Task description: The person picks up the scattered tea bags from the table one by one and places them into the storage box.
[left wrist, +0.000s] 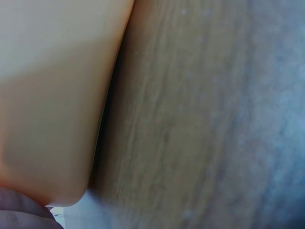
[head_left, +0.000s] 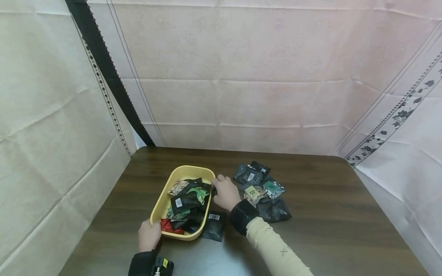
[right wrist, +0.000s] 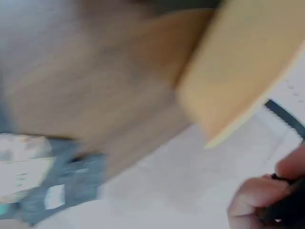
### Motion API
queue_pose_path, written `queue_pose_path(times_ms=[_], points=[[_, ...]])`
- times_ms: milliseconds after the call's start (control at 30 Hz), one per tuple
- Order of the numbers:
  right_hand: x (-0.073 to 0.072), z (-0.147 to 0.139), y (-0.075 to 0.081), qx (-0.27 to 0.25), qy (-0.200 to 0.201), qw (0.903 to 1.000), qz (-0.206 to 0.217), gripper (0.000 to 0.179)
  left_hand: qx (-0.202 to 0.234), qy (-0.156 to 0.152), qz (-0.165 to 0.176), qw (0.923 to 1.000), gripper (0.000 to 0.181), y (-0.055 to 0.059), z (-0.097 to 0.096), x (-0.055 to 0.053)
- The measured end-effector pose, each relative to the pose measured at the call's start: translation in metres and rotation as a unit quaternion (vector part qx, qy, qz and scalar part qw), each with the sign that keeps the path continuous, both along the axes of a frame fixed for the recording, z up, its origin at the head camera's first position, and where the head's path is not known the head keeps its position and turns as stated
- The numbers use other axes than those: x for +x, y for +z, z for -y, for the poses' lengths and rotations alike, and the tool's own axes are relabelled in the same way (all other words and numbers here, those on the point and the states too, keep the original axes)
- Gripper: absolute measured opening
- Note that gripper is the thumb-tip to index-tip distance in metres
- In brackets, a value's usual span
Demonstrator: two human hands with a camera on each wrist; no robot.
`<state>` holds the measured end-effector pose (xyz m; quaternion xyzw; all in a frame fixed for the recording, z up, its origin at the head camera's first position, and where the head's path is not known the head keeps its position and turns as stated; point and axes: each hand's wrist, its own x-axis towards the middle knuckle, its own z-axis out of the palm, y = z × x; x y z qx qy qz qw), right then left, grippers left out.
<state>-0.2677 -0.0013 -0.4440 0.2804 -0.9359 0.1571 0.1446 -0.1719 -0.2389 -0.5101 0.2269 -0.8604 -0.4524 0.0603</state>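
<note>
A yellow plastic bin (head_left: 159, 197) holds a jumble of small packets, mostly black, some green, and a red packet (head_left: 169, 227) at its near left corner. My left hand (head_left: 149, 234) grips the bin there; its fingers (left wrist: 21, 210) show at the bin's corner in the left wrist view. Beside the bin's right rim, my right hand (head_left: 226, 193) pinches a black packet (right wrist: 291, 202) between thumb and fingers, raised above the table in the right wrist view. Most of that packet is hidden or cut off.
Right of my right hand lies a pile of dark packets (head_left: 272, 209), with a green-labelled packet (head_left: 274, 189) on it. One black packet (head_left: 213, 227) lies against the bin's near right side. Pale cloth (head_left: 241, 96) hangs behind the brown wooden table (head_left: 328, 214).
</note>
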Motion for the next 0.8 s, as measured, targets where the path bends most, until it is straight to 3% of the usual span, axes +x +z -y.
queue_pose_path(times_ms=[133,333,433,633,800], points=[[0.007,0.023,0.012,0.02,0.019,0.999,0.035,0.033,0.002,-0.001,-0.005,1.0,0.035,-0.001,-0.002,0.0],[0.012,0.043,0.015,0.05,0.028,0.9957,0.072,0.042,0.009,-0.005,-0.006,0.9999,0.034,-0.002,-0.005,-0.002],[0.013,0.047,0.016,0.05,0.042,0.9935,0.093,0.055,0.006,-0.002,-0.009,0.9999,0.034,-0.002,-0.006,-0.002],[0.016,0.047,0.013,0.066,0.1,0.9845,0.128,0.097,0.001,-0.001,-0.016,0.9999,0.032,0.0,-0.005,-0.001],[0.017,0.044,0.007,0.054,0.109,0.9853,0.12,0.099,-0.002,0.001,-0.015,0.9999,0.031,0.001,-0.001,0.0]])
